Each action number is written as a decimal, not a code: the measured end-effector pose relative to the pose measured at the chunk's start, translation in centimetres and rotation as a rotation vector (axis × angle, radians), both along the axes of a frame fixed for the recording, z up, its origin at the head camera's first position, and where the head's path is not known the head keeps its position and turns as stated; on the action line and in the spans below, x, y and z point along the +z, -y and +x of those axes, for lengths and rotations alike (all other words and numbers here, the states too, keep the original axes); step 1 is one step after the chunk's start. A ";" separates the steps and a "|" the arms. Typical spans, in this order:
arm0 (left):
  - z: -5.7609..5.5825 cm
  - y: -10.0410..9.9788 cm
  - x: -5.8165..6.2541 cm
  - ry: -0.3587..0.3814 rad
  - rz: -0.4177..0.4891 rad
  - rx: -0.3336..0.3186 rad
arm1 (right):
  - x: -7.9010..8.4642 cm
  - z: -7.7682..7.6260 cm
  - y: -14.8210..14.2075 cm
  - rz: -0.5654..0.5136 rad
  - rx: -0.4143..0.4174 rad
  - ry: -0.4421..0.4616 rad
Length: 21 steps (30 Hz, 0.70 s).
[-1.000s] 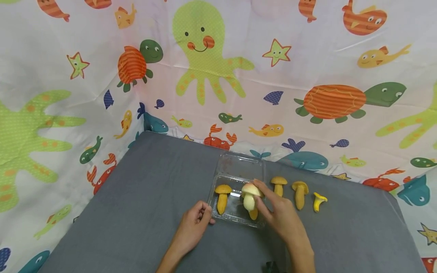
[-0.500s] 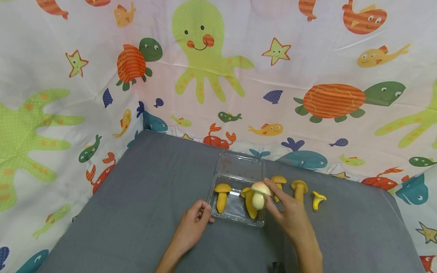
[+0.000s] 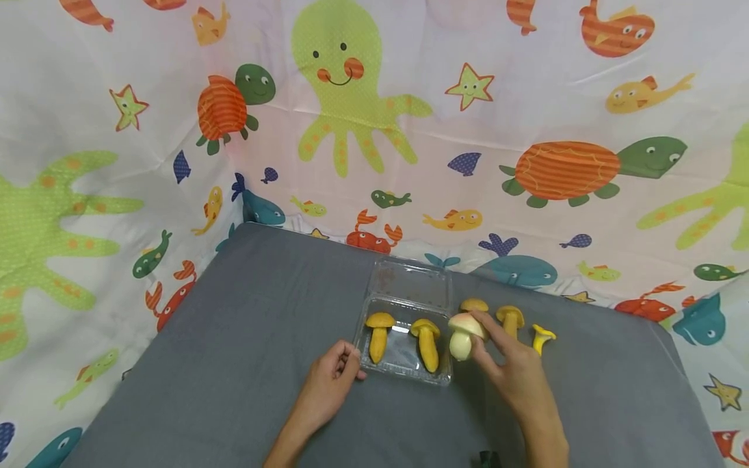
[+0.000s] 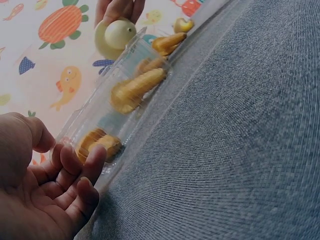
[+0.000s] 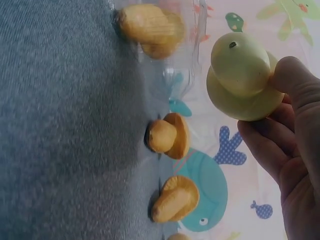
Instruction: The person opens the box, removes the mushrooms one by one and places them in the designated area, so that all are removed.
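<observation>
Pale mushroom (image 3: 465,334) shifted rightward, pinched in right grip (image 3: 515,372); left grip (image 3: 329,378): hold unclear.

Watching remotely, I saw the head camera face forward and down, wide over the gray table (image 3: 281,305); both wrist cameras, close, low and rolled sideways, faced the patterned backdrop (image 3: 427,39), sharing part of the clear container (image 3: 402,351) and the pale mushroom (image 3: 462,339).
</observation>
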<state>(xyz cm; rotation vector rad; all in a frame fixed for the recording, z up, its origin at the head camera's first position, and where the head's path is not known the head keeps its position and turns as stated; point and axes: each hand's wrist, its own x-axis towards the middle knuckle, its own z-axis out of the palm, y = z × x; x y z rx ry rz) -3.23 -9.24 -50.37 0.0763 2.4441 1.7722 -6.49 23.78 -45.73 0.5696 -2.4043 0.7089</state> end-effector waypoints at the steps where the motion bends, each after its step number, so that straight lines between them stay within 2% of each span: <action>1: 0.0 0.0 0.0 0.000 0.000 0.000 | 0.0 0.0 -0.2 0.001 -0.006 -0.006; 13: 0.1 -0.2 -0.1 0.010 0.007 0.018 | -0.3 0.7 -1.7 -0.004 -0.036 -0.004; 21: 0.1 -0.3 0.2 0.012 0.002 0.027 | -0.8 1.2 -2.4 0.021 -0.044 0.037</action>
